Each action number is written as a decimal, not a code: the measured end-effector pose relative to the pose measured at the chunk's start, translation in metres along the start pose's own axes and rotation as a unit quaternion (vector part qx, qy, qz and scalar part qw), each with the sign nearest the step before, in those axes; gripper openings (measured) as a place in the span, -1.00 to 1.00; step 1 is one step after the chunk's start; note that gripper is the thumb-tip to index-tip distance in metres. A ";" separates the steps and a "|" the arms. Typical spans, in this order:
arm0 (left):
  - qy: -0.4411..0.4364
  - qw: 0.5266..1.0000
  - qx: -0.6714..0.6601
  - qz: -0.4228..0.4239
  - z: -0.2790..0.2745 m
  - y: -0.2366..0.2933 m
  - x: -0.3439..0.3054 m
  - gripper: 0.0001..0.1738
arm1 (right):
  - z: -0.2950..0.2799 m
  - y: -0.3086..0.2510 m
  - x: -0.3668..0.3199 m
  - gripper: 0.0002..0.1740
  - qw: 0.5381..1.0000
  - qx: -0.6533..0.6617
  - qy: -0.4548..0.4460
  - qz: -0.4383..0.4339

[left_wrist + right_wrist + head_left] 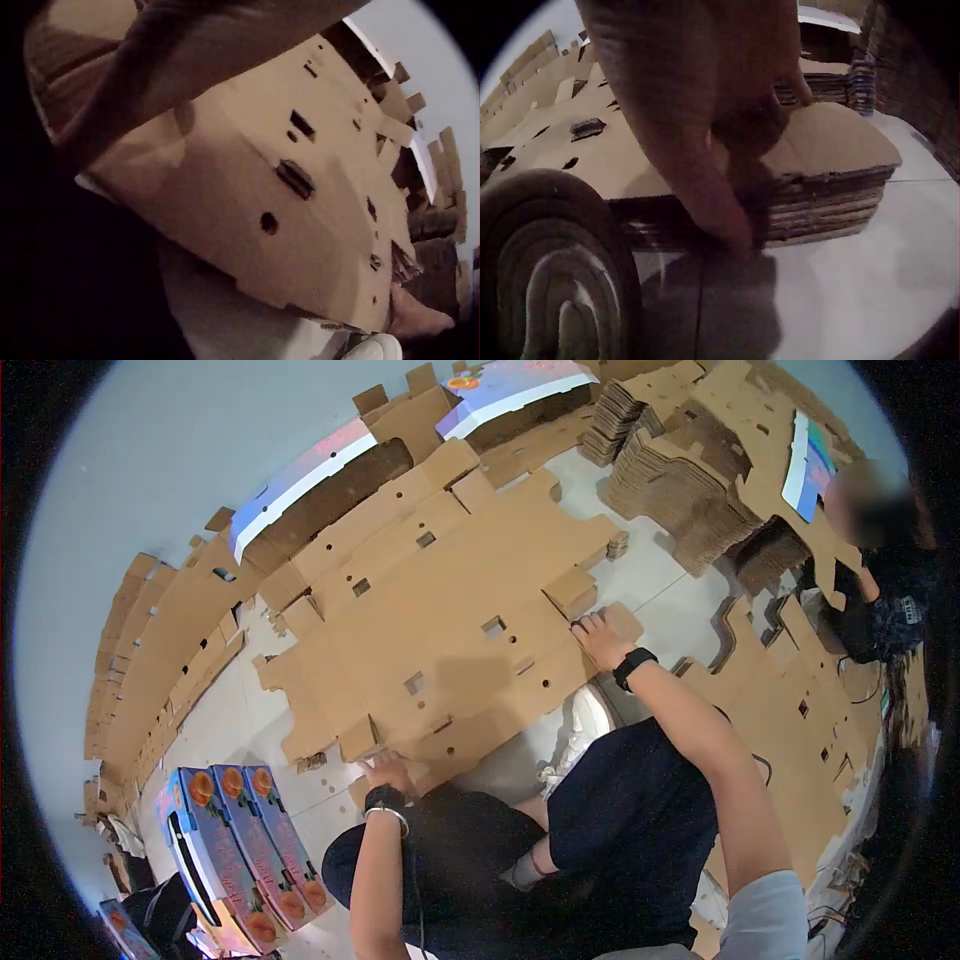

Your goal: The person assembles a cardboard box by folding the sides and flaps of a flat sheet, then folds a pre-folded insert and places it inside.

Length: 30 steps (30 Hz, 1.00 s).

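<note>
In the head view a stack of flat, die-cut cardboard box blanks [430,580] lies on the floor before me, slots and holes in its top sheet. My right hand [604,641] grips its right near corner; in the right wrist view the fingers of that hand [705,97] lie over the top and the thumb runs down the layered side. At the left near corner, my left hand [388,772] holds the edge beside a small raised flap [358,740]. The left wrist view shows the thumb side of it at the border of the top sheet [217,172].
Tall piles of cardboard [680,490] stand at the back right, and more blanks [790,710] lie at my right. Printed fruit boxes [245,850] stand at the left. Partly formed printed boxes [310,475] line the wall. A white shoe [588,725] is close to the stack. Another person [880,580] is far right.
</note>
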<state>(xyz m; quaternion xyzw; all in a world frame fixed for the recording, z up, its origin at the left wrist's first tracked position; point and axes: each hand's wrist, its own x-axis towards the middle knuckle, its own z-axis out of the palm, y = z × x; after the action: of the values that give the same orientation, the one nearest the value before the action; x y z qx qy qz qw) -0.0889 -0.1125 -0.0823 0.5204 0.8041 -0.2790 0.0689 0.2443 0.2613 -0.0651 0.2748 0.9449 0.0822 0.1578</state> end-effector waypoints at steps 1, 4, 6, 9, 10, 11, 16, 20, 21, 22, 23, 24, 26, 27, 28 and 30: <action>-0.002 1.000 0.001 0.001 -0.010 0.003 0.003 -0.10 | 0.000 0.002 -0.001 -0.53 1.000 0.002 -0.002 0.000; -0.198 0.976 -0.080 -0.052 -0.018 0.007 0.015 -0.01 | -0.007 0.014 -0.006 -0.30 0.994 0.047 0.080 -0.055; -0.183 0.981 -0.051 -0.032 -0.004 0.005 0.019 0.01 | -0.021 0.020 -0.010 -0.13 0.993 0.080 0.004 -0.092; -0.201 0.974 -0.100 0.010 -0.081 0.005 -0.011 0.03 | -0.007 0.018 -0.004 0.05 0.990 0.101 0.034 -0.092; -0.201 0.975 -0.096 0.009 -0.074 0.004 -0.008 0.03 | -0.009 0.020 -0.004 0.05 0.990 0.105 0.035 -0.091; -0.185 0.976 -0.114 0.001 -0.059 0.005 -0.005 0.03 | -0.011 0.024 -0.005 0.03 0.988 0.111 0.028 -0.106; -0.164 0.978 -0.126 -0.018 -0.041 0.008 -0.004 0.03 | -0.019 0.027 -0.007 -0.01 0.987 0.091 0.016 -0.132; -0.154 0.983 -0.099 -0.009 -0.066 0.010 -0.012 0.16 | -0.033 0.028 -0.009 -0.05 0.984 0.102 0.018 -0.144; -0.158 0.980 -0.124 -0.005 -0.077 0.010 -0.013 0.07 | -0.034 0.029 -0.009 -0.07 0.984 0.107 -0.001 -0.145; -0.158 0.979 -0.126 -0.004 -0.081 0.009 -0.012 0.07 | -0.032 0.029 -0.010 -0.07 0.984 0.105 -0.002 -0.145; -0.154 0.977 -0.145 -0.008 -0.084 0.008 -0.012 -0.03 | -0.030 0.028 -0.010 -0.08 0.984 0.102 0.024 -0.143; -0.149 0.975 -0.162 -0.011 -0.085 0.006 -0.011 -0.12 | -0.025 0.028 -0.009 -0.09 0.984 0.099 0.050 -0.140; -0.125 0.978 -0.165 -0.027 -0.078 0.009 -0.010 -0.12 | -0.006 0.028 -0.005 -0.10 0.981 0.106 0.093 -0.137; -0.100 0.980 -0.166 -0.047 -0.074 0.010 -0.009 -0.12 | -0.007 0.029 -0.005 -0.11 0.975 0.113 0.139 -0.135; -0.098 0.980 -0.168 -0.045 -0.068 0.010 -0.007 -0.12 | -0.008 0.031 -0.007 -0.11 0.975 0.110 0.139 -0.133; -0.076 0.981 -0.172 -0.045 -0.062 0.008 -0.007 -0.16 | -0.010 0.030 -0.009 -0.11 0.977 0.127 0.117 -0.127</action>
<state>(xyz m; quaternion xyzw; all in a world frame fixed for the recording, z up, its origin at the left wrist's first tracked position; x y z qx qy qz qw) -0.0672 -0.0833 -0.0304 0.4412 0.8551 -0.1781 0.2061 0.2631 0.2810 -0.0459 0.1584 0.9868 -0.0271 0.0188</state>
